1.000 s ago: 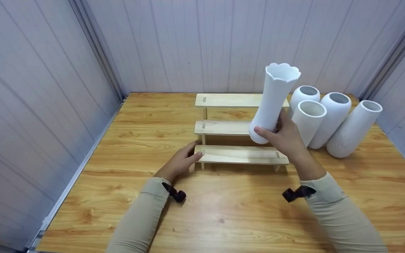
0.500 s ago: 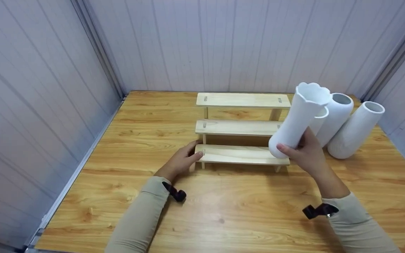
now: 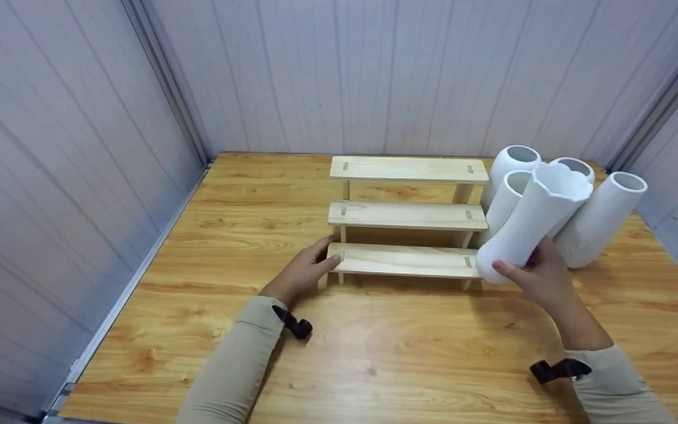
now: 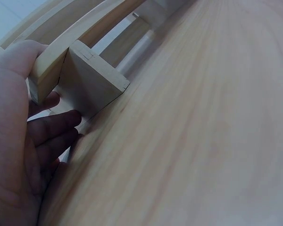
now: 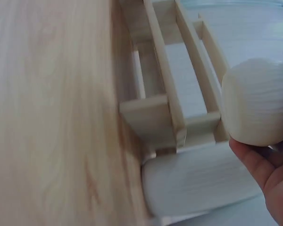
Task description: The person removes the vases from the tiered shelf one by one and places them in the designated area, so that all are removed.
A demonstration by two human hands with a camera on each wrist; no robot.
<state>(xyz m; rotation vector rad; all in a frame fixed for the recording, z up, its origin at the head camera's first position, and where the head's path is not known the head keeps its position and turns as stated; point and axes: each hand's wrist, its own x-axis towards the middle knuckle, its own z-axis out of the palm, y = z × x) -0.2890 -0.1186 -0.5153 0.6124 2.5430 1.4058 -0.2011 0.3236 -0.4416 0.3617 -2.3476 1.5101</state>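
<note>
My right hand (image 3: 545, 280) grips a white vase (image 3: 527, 221) with a scalloped rim near its base, thumb across the front. The vase leans to the right, its base close by the right end of the lowest step. In the right wrist view its rounded bottom (image 5: 254, 103) shows above the level of the table. My left hand (image 3: 309, 265) holds the left end of the three-step wooden display stand (image 3: 409, 259). From the left wrist view, the thumb lies over the end of the board (image 4: 61, 52) and the fingers reach in underneath, beside the leg panel (image 4: 92, 77).
Several other white vases stand at the right: one at the back (image 3: 495, 174), a ribbed one (image 3: 501, 209), one mostly hidden behind the held vase, and a leaning one (image 3: 595, 227). Pale panel walls (image 3: 292, 76) enclose the wooden table (image 3: 368, 353) behind and at both sides.
My right hand has carried the scalloped vase right, lower and toward me, away from over the stand to in front of the other vases; it tilts more. The left hand stays put.
</note>
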